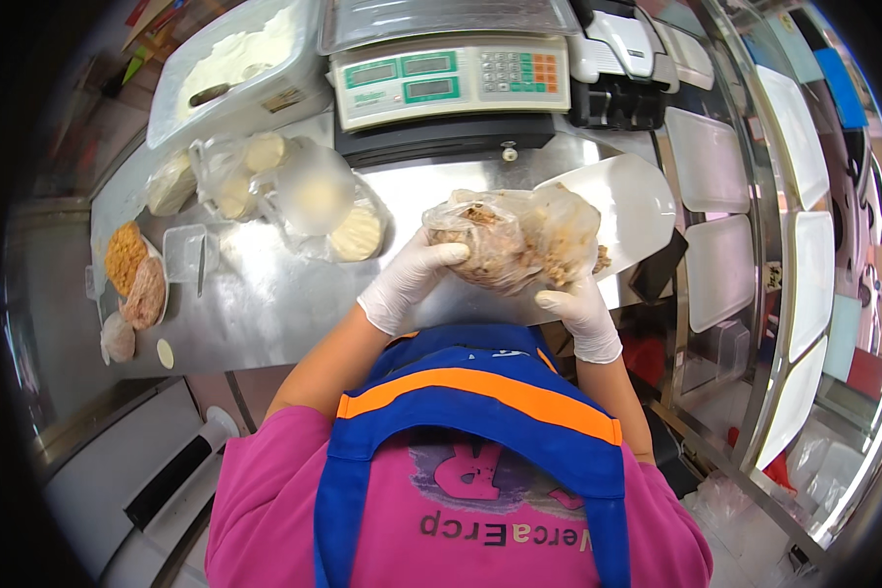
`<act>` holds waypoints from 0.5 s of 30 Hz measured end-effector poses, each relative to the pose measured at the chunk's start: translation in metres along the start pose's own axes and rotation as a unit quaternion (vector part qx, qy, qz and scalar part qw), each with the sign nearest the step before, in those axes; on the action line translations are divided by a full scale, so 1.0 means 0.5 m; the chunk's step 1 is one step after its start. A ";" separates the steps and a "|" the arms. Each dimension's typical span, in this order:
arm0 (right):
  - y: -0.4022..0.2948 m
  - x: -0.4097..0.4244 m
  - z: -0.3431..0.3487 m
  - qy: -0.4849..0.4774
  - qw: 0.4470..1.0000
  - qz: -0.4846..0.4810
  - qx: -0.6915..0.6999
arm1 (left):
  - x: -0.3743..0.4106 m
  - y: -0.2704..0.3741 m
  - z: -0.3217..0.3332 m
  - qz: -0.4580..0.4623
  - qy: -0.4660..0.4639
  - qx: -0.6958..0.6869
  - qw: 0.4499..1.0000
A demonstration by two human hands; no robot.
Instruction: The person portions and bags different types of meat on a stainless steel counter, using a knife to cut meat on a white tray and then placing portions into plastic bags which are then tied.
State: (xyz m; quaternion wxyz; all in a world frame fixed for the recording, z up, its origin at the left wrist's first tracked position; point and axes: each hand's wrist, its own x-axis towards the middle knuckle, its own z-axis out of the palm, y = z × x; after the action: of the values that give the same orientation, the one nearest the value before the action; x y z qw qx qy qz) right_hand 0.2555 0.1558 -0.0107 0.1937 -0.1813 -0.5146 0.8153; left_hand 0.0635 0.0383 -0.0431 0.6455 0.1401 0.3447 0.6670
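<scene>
Between my two gloved hands is a clear plastic bag (496, 235) of brownish, crumbly food, raised above the front of the steel counter (264, 316). My left hand (419, 272) grips its left side, the thumb lying across the front. On the right, my right hand (581, 309) holds the lower corner, with its fingers partly hidden behind the bag. Beyond the bag a white plastic tray (636, 202) rests on the counter, and a few brown crumbs (602, 259) show at the bag's right edge.
Bagged round dough wrappers (356, 231) lie left of centre. Further left are a small clear container (186, 253) and a plate of minced fillings (145, 290). A flour tub (239, 73), a digital scale (452, 81) and a white-and-black machine (621, 59) line the back. White trays (720, 272) stand at right.
</scene>
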 end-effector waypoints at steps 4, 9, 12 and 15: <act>0.019 0.032 0.025 0.021 0.991 0.073 0.111 | -0.041 0.015 -0.079 -0.004 0.002 0.044 0.999; 0.053 0.057 0.048 0.149 0.973 0.122 0.125 | -0.063 0.000 -0.137 -0.077 0.123 0.183 0.972; 0.112 0.050 0.030 0.173 0.969 0.163 0.072 | -0.064 0.001 -0.141 -0.220 0.191 0.346 0.892; 0.144 0.049 0.043 0.267 0.948 0.170 -0.030 | -0.073 -0.061 -0.149 -0.006 0.236 0.554 0.798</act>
State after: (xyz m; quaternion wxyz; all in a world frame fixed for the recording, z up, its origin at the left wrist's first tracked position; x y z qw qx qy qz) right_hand 0.2144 0.1234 -0.0699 0.1771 -0.4831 -0.4301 0.7418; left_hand 0.0444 -0.0196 -0.1067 0.3603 0.3099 0.7978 0.3710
